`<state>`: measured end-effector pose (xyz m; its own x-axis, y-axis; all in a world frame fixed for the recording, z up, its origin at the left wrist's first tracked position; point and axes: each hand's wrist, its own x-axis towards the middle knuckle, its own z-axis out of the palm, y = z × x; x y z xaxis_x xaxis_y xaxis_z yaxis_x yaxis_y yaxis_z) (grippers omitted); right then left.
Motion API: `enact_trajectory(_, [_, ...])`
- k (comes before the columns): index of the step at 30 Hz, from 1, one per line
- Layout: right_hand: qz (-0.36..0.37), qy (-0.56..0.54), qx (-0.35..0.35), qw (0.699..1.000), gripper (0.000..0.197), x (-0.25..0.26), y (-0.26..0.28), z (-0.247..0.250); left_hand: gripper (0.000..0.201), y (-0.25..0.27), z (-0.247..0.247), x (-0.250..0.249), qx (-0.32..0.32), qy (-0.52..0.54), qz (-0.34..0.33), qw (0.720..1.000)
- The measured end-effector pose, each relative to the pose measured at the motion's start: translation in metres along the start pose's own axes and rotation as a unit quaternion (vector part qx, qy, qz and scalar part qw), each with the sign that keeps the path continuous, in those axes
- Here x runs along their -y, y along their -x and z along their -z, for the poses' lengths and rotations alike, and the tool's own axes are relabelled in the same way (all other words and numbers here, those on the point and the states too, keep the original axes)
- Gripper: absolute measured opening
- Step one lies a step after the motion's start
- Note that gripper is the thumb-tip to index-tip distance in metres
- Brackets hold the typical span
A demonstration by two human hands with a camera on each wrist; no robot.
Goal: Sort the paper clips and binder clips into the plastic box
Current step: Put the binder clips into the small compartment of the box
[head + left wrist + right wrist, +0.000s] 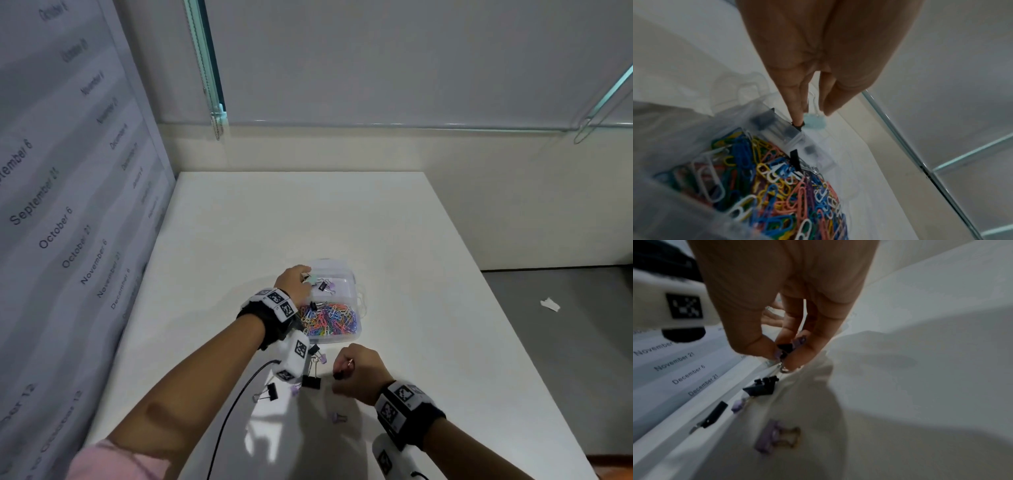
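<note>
our left hand (pixel 295 283) hangs over the far compartment of the plastic box (pixel 349 337), its fingertips (pixel 797 120) pinching a pale blue binder clip (pixel 815 122) by its wire handle, just above the floor of that compartment. our right hand (pixel 358 373) is curled near the table (pixel 394 240), just in front of the box, and pinches a small bunch of clips (pixel 791 345), black and purple as far as we can tell. the near compartment already holds a thick heap of coloured paper clips (pixel 329 320), with one black binder clip (pixel 312 306) sitting at its far edge, which looks misplaced to us. a purple binder clip (pixel 327 286) lies in the far compartment. several loose binder clips (pixel 310 382) remain on the table, black and purple, so we judge the paper clips mostly done and the binder clips partway.
</note>
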<state>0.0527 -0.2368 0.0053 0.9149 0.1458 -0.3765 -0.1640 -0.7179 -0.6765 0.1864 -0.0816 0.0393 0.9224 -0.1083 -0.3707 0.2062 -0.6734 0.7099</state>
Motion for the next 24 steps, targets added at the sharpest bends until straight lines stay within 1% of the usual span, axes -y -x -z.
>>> enact_trajectory(1, [-0.001,-0.006,-0.004,1.000,0.025,0.002,0.000,0.004,0.041,0.001,0.000,0.001,0.002,-0.023,-0.011,1.000])
enact_trajectory(3, [-0.006,-0.013,-0.004,1.000,0.029,0.007,-0.001,0.014,0.040,0.006,0.002,0.003,-0.015,-0.069,-0.051,0.996])
enact_trajectory(5, [0.003,-0.019,-0.011,1.000,0.028,0.015,-0.005,0.028,0.031,0.011,0.002,0.007,-0.028,-0.123,-0.106,0.986])
enact_trajectory(7, [0.009,-0.025,-0.030,0.999,0.027,0.025,-0.013,0.042,0.026,0.014,-0.001,0.013,-0.011,-0.176,-0.140,0.974])
enact_trajectory(9, [0.013,-0.044,-0.044,0.998,0.022,0.036,-0.026,0.055,0.026,0.016,-0.006,0.018,0.012,-0.229,-0.152,0.961])
enact_trajectory(12, [0.018,-0.027,-0.075,0.997,0.019,0.050,-0.049,0.073,0.026,0.016,-0.010,0.019,0.017,-0.324,-0.185,0.928])
enact_trajectory(15, [0.010,-0.038,-0.114,0.993,0.016,0.060,-0.076,0.084,0.027,0.013,-0.014,0.017,0.019,-0.380,-0.194,0.904])
enact_trajectory(19, [0.000,-0.042,-0.127,0.991,0.011,0.062,-0.104,0.082,0.029,0.009,-0.018,0.015,0.032,-0.449,-0.204,0.869])
enact_trajectory(22, [-0.011,-0.011,-0.130,0.991,0.015,0.056,-0.115,0.075,0.026,0.011,-0.015,0.010,0.035,-0.497,-0.220,0.839])
enact_trajectory(23, [-0.013,-0.007,-0.131,0.991,0.017,0.055,-0.116,0.073,0.025,0.009,-0.013,0.009,0.036,-0.502,-0.222,0.835])
enact_trajectory(24, [-0.012,-0.004,-0.134,0.991,0.019,0.054,-0.116,0.071,0.028,0.005,-0.013,0.011,0.038,-0.502,-0.220,0.835])
